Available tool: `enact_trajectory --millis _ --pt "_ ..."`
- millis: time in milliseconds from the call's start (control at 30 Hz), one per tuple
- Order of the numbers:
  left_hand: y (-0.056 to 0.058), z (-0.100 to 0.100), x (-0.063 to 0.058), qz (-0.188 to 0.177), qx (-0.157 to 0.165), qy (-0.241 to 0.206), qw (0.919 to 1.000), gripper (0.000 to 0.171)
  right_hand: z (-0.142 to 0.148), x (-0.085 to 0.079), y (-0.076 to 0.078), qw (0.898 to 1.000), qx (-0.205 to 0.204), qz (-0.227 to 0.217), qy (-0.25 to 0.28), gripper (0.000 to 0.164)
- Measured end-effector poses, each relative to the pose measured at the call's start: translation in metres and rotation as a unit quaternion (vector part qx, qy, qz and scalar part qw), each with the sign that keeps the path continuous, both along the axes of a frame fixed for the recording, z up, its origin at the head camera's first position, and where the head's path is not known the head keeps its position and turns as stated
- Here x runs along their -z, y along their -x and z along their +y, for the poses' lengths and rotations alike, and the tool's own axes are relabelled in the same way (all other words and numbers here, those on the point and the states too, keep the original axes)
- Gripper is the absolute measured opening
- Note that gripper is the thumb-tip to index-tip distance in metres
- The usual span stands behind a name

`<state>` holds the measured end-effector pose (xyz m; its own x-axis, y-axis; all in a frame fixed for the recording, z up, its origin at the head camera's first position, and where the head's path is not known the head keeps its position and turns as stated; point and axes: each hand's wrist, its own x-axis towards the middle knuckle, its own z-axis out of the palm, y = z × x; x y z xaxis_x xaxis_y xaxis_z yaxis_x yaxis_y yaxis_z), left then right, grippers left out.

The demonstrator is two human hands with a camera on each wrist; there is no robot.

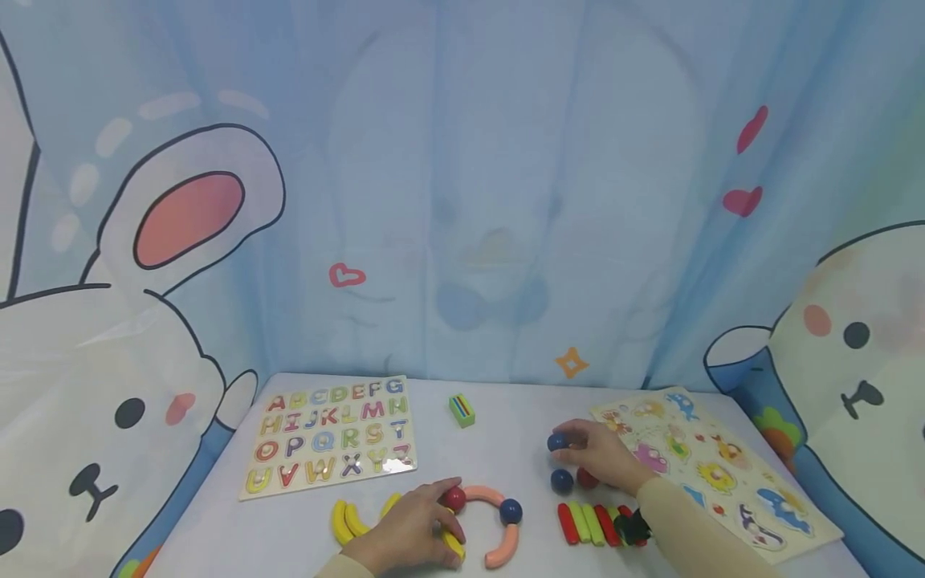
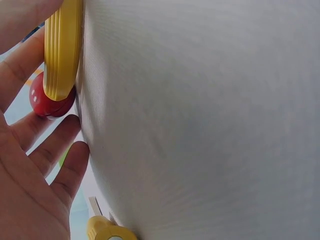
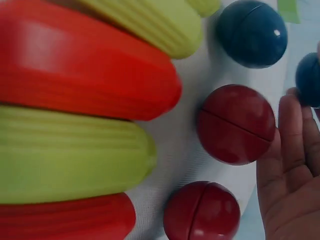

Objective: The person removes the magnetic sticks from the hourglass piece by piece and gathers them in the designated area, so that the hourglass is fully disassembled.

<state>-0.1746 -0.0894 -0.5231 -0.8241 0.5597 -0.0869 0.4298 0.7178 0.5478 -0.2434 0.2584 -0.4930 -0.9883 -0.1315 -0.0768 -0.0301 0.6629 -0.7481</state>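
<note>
My left hand (image 1: 415, 526) is low at the centre, pinching a yellow curved piece (image 2: 62, 60) between thumb and fingers. The end of that piece meets a red ball (image 1: 454, 499), with other fingers spread beside it. From the red ball, a pink curved piece (image 1: 482, 494) leads to a blue ball (image 1: 510, 511), then a second pink piece (image 1: 503, 547). On the right, my right hand (image 1: 603, 453) holds another blue ball (image 1: 557, 442) at its fingertips. Below this hand lie a further blue ball (image 3: 252, 34) and two red balls (image 3: 236, 125).
Red and light green ridged sticks (image 1: 594, 524) lie in a row below the right hand. More yellow curved pieces (image 1: 348, 522) are left of the left hand. An alphabet board (image 1: 328, 437) lies at left, an animal puzzle board (image 1: 711, 470) at right, a small green block (image 1: 462, 411) behind.
</note>
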Motion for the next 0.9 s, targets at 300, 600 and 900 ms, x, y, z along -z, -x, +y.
enact_trajectory --millis 300,600,900 --pt "0.000 0.001 -0.002 -0.002 -0.001 -0.001 1.0000 0.024 0.000 0.013 0.009 0.996 0.015 -0.065 -0.053 0.045" --pt "0.000 0.001 -0.001 -0.005 0.000 -0.003 1.0000 0.025 0.001 0.014 0.012 0.994 -0.008 -0.074 -0.083 0.046" --pt "-0.002 0.001 -0.003 -0.002 -0.002 -0.005 1.0000 0.025 -0.001 0.013 0.009 0.994 -0.004 -0.072 -0.078 0.042"
